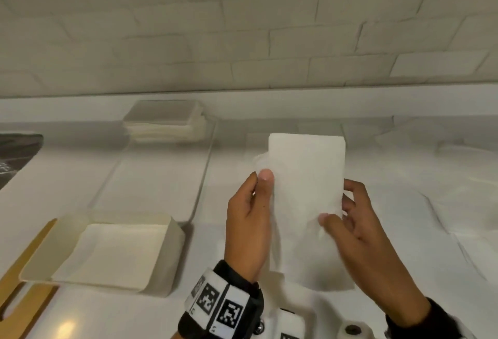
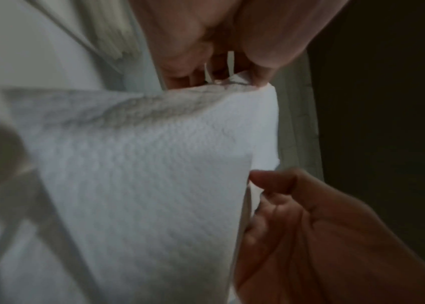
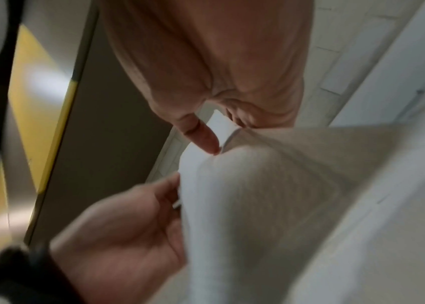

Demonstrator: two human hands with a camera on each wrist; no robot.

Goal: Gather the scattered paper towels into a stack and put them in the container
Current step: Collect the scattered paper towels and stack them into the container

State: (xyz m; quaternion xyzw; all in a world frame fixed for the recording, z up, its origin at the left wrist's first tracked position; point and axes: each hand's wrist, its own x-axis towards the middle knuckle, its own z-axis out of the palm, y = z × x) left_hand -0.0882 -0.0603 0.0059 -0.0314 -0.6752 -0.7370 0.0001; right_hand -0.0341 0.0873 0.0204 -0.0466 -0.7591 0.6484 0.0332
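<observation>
A folded white paper towel (image 1: 307, 185) is held upright above the white counter, gripped by both hands. My left hand (image 1: 262, 185) pinches its left edge, thumb in front and fingers behind. My right hand (image 1: 341, 209) pinches the lower right edge. In the left wrist view the embossed towel (image 2: 141, 174) fills the middle below my left hand (image 2: 222, 70). The right wrist view has my right hand (image 3: 225, 131) pinching the towel (image 3: 271, 195). An open cream container (image 1: 172, 233) sits at the lower left. Another stack of towels (image 1: 164, 123) lies at the back.
More loose towels (image 1: 471, 174) lie blurred on the counter at the right. A yellow wooden piece (image 1: 21, 271) sits by the container's left side, and a dark object (image 1: 16, 155) at the far left. A tiled wall (image 1: 242, 28) closes the back.
</observation>
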